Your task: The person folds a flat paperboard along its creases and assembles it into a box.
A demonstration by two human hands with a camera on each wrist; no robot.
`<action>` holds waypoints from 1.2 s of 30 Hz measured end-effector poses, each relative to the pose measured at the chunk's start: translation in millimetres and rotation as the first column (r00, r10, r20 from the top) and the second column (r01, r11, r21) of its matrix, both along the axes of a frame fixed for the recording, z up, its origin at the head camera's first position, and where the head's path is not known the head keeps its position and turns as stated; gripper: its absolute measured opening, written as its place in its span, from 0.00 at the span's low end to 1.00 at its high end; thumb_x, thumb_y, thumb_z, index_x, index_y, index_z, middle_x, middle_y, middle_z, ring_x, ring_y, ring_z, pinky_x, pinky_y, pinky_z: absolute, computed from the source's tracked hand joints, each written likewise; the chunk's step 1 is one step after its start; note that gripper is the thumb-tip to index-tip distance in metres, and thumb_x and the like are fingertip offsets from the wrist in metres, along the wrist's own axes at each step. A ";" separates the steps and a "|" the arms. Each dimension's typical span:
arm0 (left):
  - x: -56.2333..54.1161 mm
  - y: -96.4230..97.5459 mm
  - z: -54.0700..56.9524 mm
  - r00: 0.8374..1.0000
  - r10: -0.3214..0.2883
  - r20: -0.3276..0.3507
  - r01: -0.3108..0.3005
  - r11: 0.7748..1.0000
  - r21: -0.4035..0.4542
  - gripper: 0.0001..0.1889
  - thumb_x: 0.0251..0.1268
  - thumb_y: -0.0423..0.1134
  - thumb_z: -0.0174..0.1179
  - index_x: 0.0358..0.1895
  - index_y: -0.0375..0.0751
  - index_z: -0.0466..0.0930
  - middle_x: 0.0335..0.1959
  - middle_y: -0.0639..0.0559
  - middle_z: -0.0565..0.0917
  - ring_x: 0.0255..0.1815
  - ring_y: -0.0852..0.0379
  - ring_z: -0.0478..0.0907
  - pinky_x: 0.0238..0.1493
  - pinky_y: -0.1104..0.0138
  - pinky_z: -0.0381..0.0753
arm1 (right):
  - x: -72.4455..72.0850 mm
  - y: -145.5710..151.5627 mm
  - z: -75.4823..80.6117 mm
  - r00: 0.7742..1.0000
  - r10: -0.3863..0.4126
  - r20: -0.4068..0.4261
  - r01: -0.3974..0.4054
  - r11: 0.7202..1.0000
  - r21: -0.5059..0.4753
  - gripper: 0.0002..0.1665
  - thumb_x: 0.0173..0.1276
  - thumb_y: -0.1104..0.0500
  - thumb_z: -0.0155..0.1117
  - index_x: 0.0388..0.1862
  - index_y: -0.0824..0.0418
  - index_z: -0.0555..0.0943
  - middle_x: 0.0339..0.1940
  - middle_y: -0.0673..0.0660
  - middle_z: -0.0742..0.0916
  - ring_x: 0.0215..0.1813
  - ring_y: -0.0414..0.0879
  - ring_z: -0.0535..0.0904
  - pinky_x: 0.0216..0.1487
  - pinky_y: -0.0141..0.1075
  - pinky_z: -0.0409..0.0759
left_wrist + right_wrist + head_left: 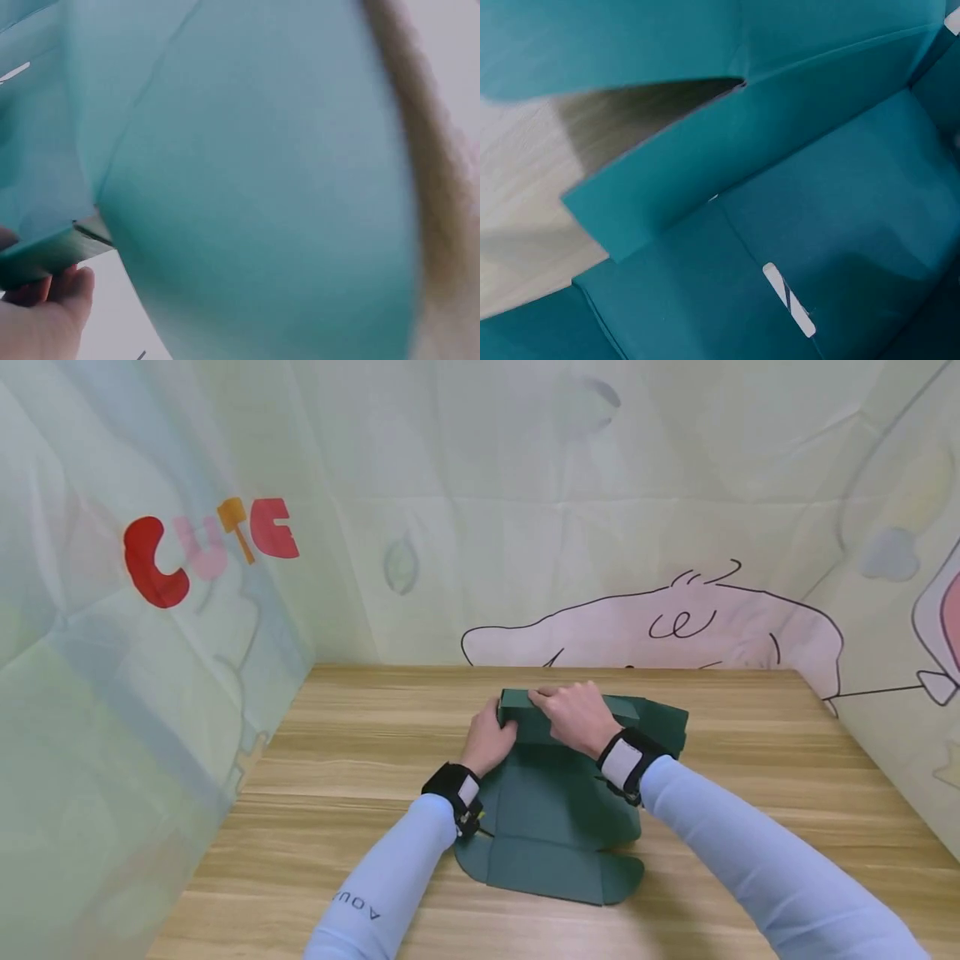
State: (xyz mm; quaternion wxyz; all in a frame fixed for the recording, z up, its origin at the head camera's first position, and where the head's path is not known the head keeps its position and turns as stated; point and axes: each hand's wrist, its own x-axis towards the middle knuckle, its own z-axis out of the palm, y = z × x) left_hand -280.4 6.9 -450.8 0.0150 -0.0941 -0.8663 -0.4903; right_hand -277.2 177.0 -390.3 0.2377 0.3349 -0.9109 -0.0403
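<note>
A dark green cardboard mailer box (566, 793), partly folded, lies on the wooden table with its far wall standing up. My left hand (487, 742) grips the far left corner, thumb on the inner side and the other fingers behind the panel. At the top of the far wall, my right hand (581, 718) holds the folded edge, its index finger stretched left along it. Close up in the left wrist view, a broad green panel (247, 180) fills most of the picture. The right wrist view shows the inner creases and a pale slot (789, 300) in the cardboard.
The box's front flap (543, 868) with rounded ends lies toward me on the wooden table (360, 752). A side flap (667, 722) sticks out at the far right. Printed cloth walls (420, 510) stand behind and at both sides of the table.
</note>
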 end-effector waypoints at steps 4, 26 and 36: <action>-0.5 0.8 3.8 1.000 0.007 -0.023 -0.006 1.000 0.017 0.18 0.73 0.35 0.46 0.62 0.34 0.67 0.58 0.37 0.77 0.59 0.45 0.76 0.60 0.52 0.75 | 0.9 -2.6 0.3 1.000 0.017 -0.016 -0.017 1.000 -0.008 0.22 0.56 0.71 0.62 0.50 0.61 0.85 0.41 0.57 0.90 0.11 0.40 0.57 0.15 0.29 0.46; 6.9 1.1 -1.1 0.998 0.001 0.064 -0.002 1.000 0.025 0.21 0.73 0.37 0.45 0.67 0.37 0.62 0.62 0.38 0.75 0.56 0.47 0.76 0.59 0.51 0.75 | -0.1 -3.3 -0.3 1.000 0.011 -0.026 -0.012 1.000 -0.025 0.20 0.57 0.71 0.63 0.49 0.62 0.85 0.40 0.57 0.90 0.12 0.41 0.63 0.13 0.29 0.49; 6.2 4.1 1.5 0.999 0.033 0.031 -0.032 0.998 -0.053 0.22 0.72 0.33 0.45 0.66 0.30 0.61 0.61 0.32 0.75 0.60 0.42 0.75 0.58 0.50 0.77 | -0.3 -4.9 -0.1 0.999 -0.011 -0.042 0.010 1.000 -0.023 0.20 0.57 0.71 0.65 0.50 0.62 0.85 0.42 0.58 0.90 0.16 0.43 0.71 0.12 0.30 0.56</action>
